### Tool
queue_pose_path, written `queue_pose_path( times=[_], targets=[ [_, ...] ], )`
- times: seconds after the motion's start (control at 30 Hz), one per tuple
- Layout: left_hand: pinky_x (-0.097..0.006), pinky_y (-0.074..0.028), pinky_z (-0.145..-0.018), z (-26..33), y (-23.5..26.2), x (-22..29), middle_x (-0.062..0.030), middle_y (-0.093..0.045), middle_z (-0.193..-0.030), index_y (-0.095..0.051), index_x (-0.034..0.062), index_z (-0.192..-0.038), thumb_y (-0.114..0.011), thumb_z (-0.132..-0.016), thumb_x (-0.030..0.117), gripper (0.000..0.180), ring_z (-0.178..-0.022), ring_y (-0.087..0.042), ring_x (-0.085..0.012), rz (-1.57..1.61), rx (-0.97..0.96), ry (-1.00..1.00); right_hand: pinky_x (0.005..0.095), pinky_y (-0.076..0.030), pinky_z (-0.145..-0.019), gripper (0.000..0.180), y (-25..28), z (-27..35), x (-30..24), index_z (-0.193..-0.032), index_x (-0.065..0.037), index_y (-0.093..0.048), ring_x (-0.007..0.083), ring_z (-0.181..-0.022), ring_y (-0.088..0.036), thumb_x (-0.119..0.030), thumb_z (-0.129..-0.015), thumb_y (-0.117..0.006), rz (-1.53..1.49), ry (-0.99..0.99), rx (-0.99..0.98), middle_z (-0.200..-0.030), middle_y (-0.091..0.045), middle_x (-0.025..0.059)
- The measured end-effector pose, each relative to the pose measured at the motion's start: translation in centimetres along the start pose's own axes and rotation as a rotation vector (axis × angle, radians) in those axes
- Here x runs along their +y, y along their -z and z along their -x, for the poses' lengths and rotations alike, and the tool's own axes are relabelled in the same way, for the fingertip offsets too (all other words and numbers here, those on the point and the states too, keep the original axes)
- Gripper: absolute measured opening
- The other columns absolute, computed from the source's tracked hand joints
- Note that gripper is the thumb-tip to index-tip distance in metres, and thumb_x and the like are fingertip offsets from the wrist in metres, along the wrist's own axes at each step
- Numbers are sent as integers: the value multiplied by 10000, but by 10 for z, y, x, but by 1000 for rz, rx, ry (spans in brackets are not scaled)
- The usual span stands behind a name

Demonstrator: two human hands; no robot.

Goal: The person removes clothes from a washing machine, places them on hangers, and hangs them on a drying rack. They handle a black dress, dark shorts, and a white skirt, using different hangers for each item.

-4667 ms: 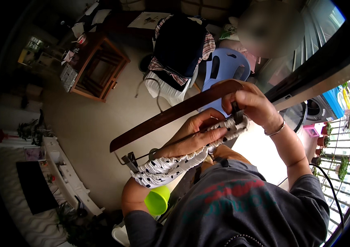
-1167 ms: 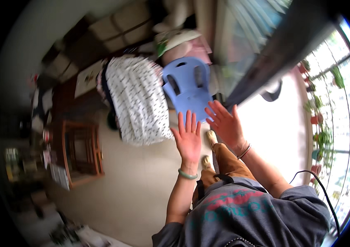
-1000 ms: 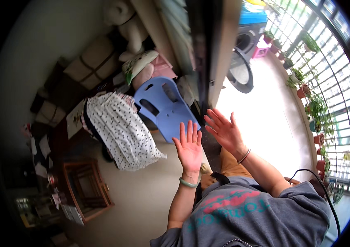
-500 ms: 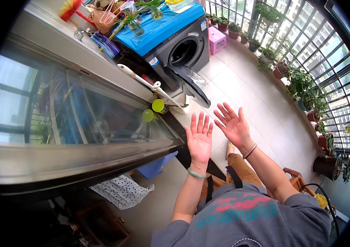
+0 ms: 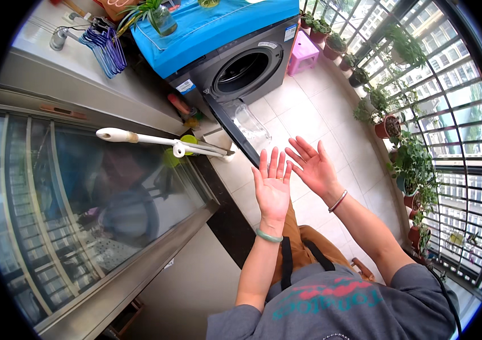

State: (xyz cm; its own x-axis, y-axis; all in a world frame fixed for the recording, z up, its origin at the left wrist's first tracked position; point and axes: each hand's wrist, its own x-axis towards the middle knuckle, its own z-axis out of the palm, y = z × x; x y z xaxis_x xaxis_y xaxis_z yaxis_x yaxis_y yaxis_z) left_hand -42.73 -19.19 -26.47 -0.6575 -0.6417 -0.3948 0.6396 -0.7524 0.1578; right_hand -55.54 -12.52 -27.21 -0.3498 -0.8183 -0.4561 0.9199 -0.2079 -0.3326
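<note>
Both palms face up in front of me with nothing in them. My left hand (image 5: 273, 190) has its fingers stretched out; a green bangle (image 5: 269, 236) circles that wrist. Beside it, my right hand (image 5: 316, 169) is spread too, with a thin bracelet (image 5: 338, 201) on the wrist. Just beyond my fingertips is the open round door (image 5: 235, 133) of a grey front-loading washing machine (image 5: 195, 85). Its drum opening (image 5: 242, 72) looks dark inside. A blue cover (image 5: 218, 28) lies over the machine's top.
A white pole-like handle (image 5: 144, 139) leans left of the door. Blue and purple hangers (image 5: 105, 50) hang beside the machine. A glass sliding door (image 5: 110, 209) stands on my left. A pink stool (image 5: 303, 54) and potted plants (image 5: 388, 126) line the barred window on the right.
I have moved forward, so the washing machine and its open door appear nearer. The white handle now shows farther left. My hands keep their spread, palm-up pose.
</note>
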Motion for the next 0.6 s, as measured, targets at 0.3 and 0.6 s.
queue_pose_path(
  times=[0.3, 0.6],
  targets=[
    [-394, -284, -1133, -193, 20, -10, -93, -368, -1489, -320, 139, -1470, -390, -1009, 475, 574, -1366, -351, -217, 18, 120, -154, 425, -336, -1090, 585, 30, -235, -48, -1384, -47, -455, 278, -1342, -396, -483, -1028, -293, 214, -147, -6, -1471, -415, 81],
    [-413, -236, -1148, -332, 73, -39, -76, -302, -1529, -292, 162, -1495, -384, -1002, 509, 610, -1398, -290, -205, 99, 191, -296, 390, -535, -910, 532, 85, -480, -74, -1340, 13, -469, 265, -1243, -504, -374, -978, -518, 1070, -124, -41, -1501, -327, 102]
  ],
)
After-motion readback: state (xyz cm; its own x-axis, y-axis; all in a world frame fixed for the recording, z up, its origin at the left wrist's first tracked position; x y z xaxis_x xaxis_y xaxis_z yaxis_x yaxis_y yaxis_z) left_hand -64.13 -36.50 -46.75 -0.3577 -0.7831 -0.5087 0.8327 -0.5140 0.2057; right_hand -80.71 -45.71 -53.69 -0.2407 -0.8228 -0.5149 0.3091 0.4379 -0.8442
